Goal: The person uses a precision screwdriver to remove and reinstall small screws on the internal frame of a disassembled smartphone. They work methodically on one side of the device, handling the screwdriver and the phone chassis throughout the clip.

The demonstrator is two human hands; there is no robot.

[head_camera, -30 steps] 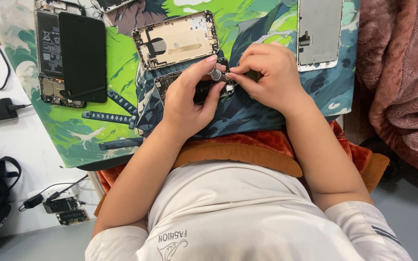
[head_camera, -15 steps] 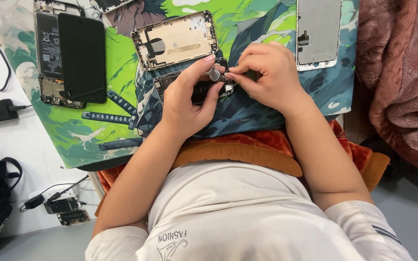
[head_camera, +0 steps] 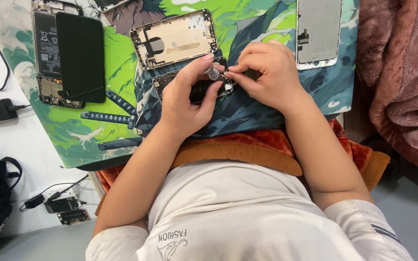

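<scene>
Two hands meet over an opened phone (head_camera: 192, 89): left hand (head_camera: 187, 99) pinches a screwdriver (head_camera: 212, 73), right hand (head_camera: 264, 72) steadies its tip.

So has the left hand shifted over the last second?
No. The left hand stays put below the gold phone housing, fingertips on the small screwdriver as before.

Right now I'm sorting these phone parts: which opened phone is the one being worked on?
The dark opened phone under both hands, just below the gold-coloured rear housing. The left hand and right hand hold a small screwdriver over it; the others lie untouched.
</scene>
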